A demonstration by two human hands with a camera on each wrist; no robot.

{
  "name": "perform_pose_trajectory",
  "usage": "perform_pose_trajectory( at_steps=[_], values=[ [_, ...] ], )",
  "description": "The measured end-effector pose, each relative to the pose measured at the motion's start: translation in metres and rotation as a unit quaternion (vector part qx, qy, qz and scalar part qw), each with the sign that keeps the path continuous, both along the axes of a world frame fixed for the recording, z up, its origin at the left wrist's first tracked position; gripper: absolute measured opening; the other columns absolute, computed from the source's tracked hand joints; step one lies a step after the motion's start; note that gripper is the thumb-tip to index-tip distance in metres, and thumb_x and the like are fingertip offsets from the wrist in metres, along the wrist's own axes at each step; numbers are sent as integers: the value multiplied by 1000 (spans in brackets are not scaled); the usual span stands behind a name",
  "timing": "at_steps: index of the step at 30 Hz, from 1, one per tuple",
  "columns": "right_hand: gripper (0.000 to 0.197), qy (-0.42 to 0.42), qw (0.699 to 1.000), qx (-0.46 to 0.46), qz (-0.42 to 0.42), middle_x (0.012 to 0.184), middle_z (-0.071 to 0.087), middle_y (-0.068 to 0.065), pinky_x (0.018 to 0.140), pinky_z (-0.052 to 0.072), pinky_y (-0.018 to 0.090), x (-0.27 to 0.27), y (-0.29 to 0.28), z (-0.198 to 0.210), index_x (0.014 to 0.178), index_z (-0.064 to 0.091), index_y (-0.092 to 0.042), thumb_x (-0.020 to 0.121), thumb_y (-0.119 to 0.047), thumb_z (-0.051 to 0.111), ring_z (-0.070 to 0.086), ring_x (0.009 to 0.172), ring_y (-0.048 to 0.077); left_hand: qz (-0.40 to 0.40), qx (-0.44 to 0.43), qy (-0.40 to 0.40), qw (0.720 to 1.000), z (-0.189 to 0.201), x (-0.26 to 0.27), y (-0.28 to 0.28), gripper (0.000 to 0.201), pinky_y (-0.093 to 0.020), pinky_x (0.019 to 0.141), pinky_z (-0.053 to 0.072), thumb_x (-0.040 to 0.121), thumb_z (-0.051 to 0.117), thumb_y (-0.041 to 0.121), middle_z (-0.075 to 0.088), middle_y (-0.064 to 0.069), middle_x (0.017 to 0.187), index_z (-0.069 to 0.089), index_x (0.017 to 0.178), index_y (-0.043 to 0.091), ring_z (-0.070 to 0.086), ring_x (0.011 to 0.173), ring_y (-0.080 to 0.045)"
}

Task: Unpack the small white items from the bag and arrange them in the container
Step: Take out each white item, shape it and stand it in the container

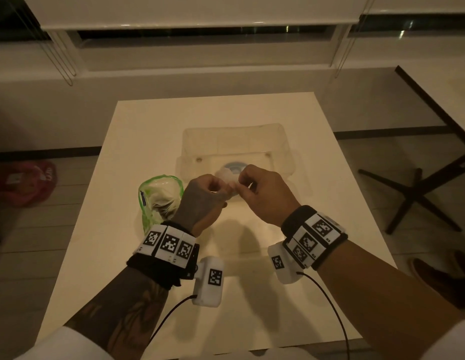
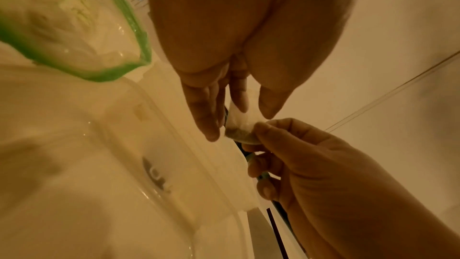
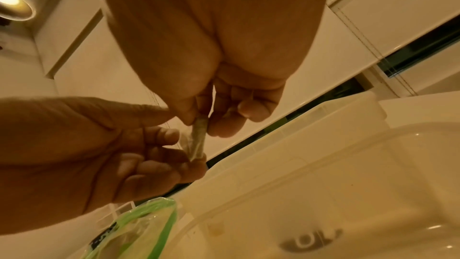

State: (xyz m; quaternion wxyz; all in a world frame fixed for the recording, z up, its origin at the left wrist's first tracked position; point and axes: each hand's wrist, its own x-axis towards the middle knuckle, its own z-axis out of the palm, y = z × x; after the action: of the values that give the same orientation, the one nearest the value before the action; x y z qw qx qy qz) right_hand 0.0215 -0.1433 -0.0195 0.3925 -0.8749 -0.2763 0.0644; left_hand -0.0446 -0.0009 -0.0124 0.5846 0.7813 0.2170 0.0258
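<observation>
Over the clear container (image 1: 278, 141) on the counter (image 1: 138, 126), my left hand (image 1: 200, 201) and right hand (image 1: 265, 196) both pinch one small white sachet (image 2: 240, 125); the green-rimmed bag (image 1: 158, 196) lies left.

The head camera looks down and forward over the table (image 1: 138, 141) from above. Each wrist camera looks up along its palm, very close. All three share the container (image 1: 234, 141) and the bag (image 1: 158, 201) at the table's middle.

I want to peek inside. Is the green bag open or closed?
Open. The green bag lies on the table, its green-edged mouth gaping wide, white stuff showing inside.
</observation>
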Motion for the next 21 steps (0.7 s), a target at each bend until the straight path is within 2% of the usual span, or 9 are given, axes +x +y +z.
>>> perform_pose_trajectory(
  at_steps=[2, 5, 8, 12, 14, 17, 19, 21],
  values=[
    [9, 7, 1000, 1, 5, 73, 56, -16, 56, 37, 8, -1, -2, -1, 84, 60, -18, 91, -21, 63, 54, 64, 3, -8, -40, 0, 999, -1, 1, -4, 25, -43, 83, 59, 89, 66, 30, 71, -13, 89, 65, 90, 6, 71, 87, -26],
    [10, 40, 999, 4, 5, 72, 57, -15, 58, 40, 11, -2, -5, -1, 80, 61, -20, 89, -21, 67, 55, 65, 3, -19, -70, 12, 997, -6, 0, -5, 25, -49, 88, 56, 86, 70, 30, 73, -13, 86, 68, 88, 5, 70, 88, -29],
    [12, 62, 998, -2, -5, 72, 58, -11, 57, 41, 14, -2, -8, -1, 80, 63, -17, 87, -25, 70, 55, 63, 5, -17, -83, 22, 996, -8, -1, -6, 25, -53, 88, 55, 80, 72, 28, 73, -14, 83, 70, 86, 4, 69, 90, -33],
    [11, 72, 997, -6, -3, 73, 58, -9, 57, 41, 14, -2, -9, -1, 81, 65, -16, 83, -23, 74, 53, 63, 4, -15, -77, 22, 997, -7, 0, -10, 30, -55, 86, 55, 69, 71, 34, 72, -16, 79, 71, 78, 5, 68, 89, -37],
    [13, 76, 997, -4, -4, 74, 59, -7, 56, 43, 13, -3, -9, -1, 80, 64, -17, 82, -24, 75, 53, 62, 4, -13, -82, 23, 996, -8, 0, -11, 24, -54, 87, 55, 71, 71, 28, 71, -18, 80, 71, 76, 4, 68, 89, -38],
    [14, 87, 996, -1, -8, 73, 60, -6, 55, 47, 15, -4, -7, -2, 79, 64, -17, 79, -22, 77, 54, 61, 6, -14, -83, 21, 996, -11, 1, -11, 13, -48, 88, 56, 83, 65, 13, 72, -18, 82, 72, 82, 2, 70, 89, -33],
    [12, 98, 995, 5, -1, 73, 62, -4, 58, 52, 20, -4, -8, 0, 80, 65, -17, 79, -20, 76, 59, 62, 9, -13, -76, 15, 997, -12, 2, -11, 14, -46, 88, 57, 87, 61, 8, 72, -18, 82, 71, 84, 1, 70, 88, -32],
    [5, 123, 992, 10, 16, 73, 66, -3, 59, 54, 19, -4, -10, 4, 82, 68, -15, 83, -18, 72, 65, 64, 11, -10, -79, 10, 997, -11, 2, -10, 15, -48, 88, 56, 88, 59, 7, 71, -20, 82, 71, 84, -2, 69, 89, -35]
  ],
)
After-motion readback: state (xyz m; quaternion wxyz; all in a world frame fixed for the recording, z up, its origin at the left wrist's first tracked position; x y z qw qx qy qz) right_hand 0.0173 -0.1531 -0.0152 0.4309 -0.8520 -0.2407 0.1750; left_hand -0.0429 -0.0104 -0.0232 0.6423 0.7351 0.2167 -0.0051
